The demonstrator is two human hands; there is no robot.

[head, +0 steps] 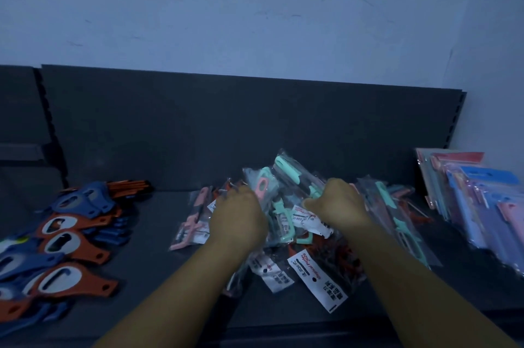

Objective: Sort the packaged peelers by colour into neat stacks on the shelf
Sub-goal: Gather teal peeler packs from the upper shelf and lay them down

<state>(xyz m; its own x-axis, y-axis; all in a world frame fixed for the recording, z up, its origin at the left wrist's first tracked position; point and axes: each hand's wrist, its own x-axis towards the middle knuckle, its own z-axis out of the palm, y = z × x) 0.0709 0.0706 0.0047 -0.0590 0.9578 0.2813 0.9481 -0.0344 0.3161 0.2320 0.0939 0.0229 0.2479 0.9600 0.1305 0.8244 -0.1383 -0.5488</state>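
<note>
Dark grey shelf point(170, 234) spans lower frame. Left: orange and blue bottle openers point(65, 237), overlapping. Centre: loose heap of bagged peelers point(283, 223), mint, pink, red. Far right: row of flat coloured packets point(476, 206).

Both hands dig into a loose heap of packaged peelers point(286, 223) on a dark shelf point(158, 223). Left hand point(237, 216) curls over pink pkgs; right hand point(336, 203) pinches a mint-green pkg point(300, 177) rising above its knuckles. Orange/blue bottle openers point(65, 237) lie well left of the left hand.
</note>
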